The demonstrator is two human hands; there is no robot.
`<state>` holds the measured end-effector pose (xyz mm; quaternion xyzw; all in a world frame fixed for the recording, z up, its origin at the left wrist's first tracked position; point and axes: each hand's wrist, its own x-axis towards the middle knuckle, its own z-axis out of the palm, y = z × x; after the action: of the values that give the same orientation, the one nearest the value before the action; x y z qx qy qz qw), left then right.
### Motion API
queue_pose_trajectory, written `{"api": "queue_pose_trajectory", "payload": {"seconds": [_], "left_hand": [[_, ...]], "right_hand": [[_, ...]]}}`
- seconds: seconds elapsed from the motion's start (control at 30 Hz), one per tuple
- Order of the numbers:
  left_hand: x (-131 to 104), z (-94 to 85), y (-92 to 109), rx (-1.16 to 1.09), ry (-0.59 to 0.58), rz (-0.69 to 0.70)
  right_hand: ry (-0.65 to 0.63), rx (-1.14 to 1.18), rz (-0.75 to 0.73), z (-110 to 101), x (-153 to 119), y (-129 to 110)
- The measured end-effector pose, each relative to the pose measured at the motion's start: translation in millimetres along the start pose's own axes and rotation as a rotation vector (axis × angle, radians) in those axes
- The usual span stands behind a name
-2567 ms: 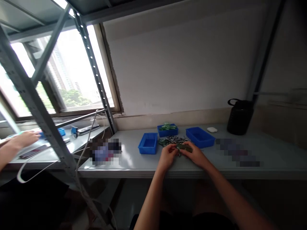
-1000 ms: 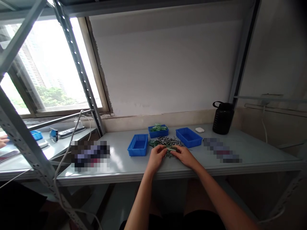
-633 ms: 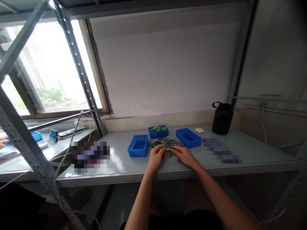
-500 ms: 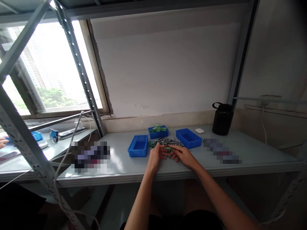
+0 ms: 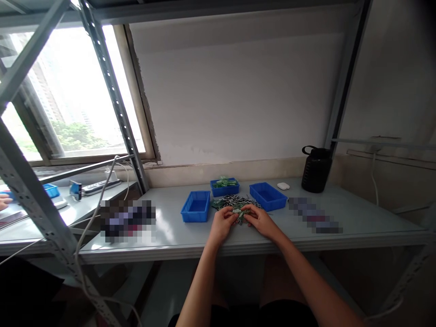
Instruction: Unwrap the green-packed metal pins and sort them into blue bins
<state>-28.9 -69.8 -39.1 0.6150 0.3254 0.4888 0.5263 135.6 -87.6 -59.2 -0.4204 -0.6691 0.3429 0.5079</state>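
At the near edge of a pile of dark and silvery thin metal pieces point(image 5: 235, 200), both hands meet over the table. My left hand point(image 5: 222, 223) has its thumb and fingers curled together on small green pieces point(image 5: 240, 212). From the other side my right hand point(image 5: 261, 221) pinches at the same green pieces, its fingertips close to the left ones. Some of these pieces hang down between the hands. Their exact kind is too small to make out, and the fingers partly cover them.
Around the pile stand three blue bins: one at left point(image 5: 195, 213), one at right point(image 5: 269, 202), and a back bin point(image 5: 225, 190) with green pieces. A white case point(image 5: 283, 186) and black jug point(image 5: 316, 169) are farther right. Blurred items flank the workspace. Another person's hand point(image 5: 4, 200) shows far left.
My fingers have curled inward from a more stretched, flatter pose over the pile. Green pieces now show gathered between both hands. The bins have stayed in place.
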Motion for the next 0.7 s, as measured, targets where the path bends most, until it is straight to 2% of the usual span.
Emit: {"api": "queue_pose_trajectory", "payload": {"seconds": [0.13, 0.4, 0.47, 0.53, 0.6, 0.7], "left_hand": [[1, -0.7, -3, 0.029, -0.008, 0.025], [2, -1.0, -4, 0.040, 0.001, 0.040], [2, -0.5, -3, 0.035, 0.032, 0.019], [2, -0.2, -4, 0.014, 0.064, -0.009], [3, 0.1, -6, -0.001, 0.084, -0.021], [4, 0.9, -8, -0.001, 0.103, -0.013]], "right_hand": [[0.012, -0.001, 0.029, 0, 1, 1], [0.020, 0.050, 0.025, 0, -3, -11], [0.089, 0.064, 0.004, -3, -1, -13], [0.242, 0.028, -0.040, -8, 10, -14], [0.376, -0.077, -0.103, -14, 33, -16], [0.417, -0.373, -0.173, -17, 85, -22]]}}
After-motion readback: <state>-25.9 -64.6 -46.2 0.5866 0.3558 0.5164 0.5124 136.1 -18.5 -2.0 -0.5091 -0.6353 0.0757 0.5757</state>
